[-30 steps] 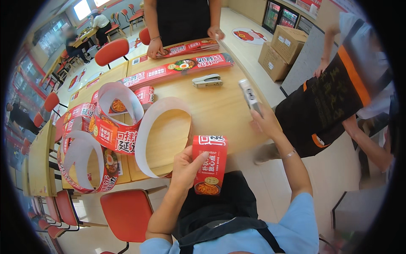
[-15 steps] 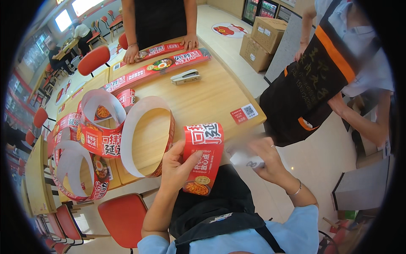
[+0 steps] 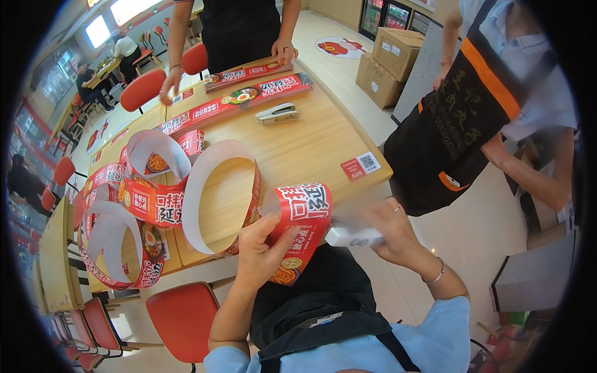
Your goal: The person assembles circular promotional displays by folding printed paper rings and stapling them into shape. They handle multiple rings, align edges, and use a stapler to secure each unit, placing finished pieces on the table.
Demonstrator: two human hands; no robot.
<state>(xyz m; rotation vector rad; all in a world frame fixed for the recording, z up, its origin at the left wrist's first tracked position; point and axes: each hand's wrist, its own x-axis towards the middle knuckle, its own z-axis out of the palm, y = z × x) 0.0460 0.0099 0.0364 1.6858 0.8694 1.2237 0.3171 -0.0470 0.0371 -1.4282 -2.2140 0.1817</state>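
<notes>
My left hand (image 3: 260,245) pinches a red printed paper strip (image 3: 303,202), thumb in front, just beyond my black apron. The strip's upper end curls over, showing some of its pale back. To its right, my right hand (image 3: 398,233) is closed round a white stapler (image 3: 354,237), partly smeared by motion, its tip close to the strip's right edge. Left of my left hand, a large paper loop (image 3: 211,168) stands on edge on the wooden table (image 3: 305,146). Further left are several more red-and-white loops (image 3: 155,211).
A second stapler (image 3: 277,114) lies on the table beside a long stack of flat red strips (image 3: 236,99). Across the table stands a co-worker, one hand (image 3: 284,51) on more strips. Another person in a black apron (image 3: 448,124) stands at the right. A red chair (image 3: 181,320) is near my left.
The strip in my left hand has tilted and its top curls over more. In my right hand the stapler has turned flatter. The co-worker's hand on the left has lifted off the strips.
</notes>
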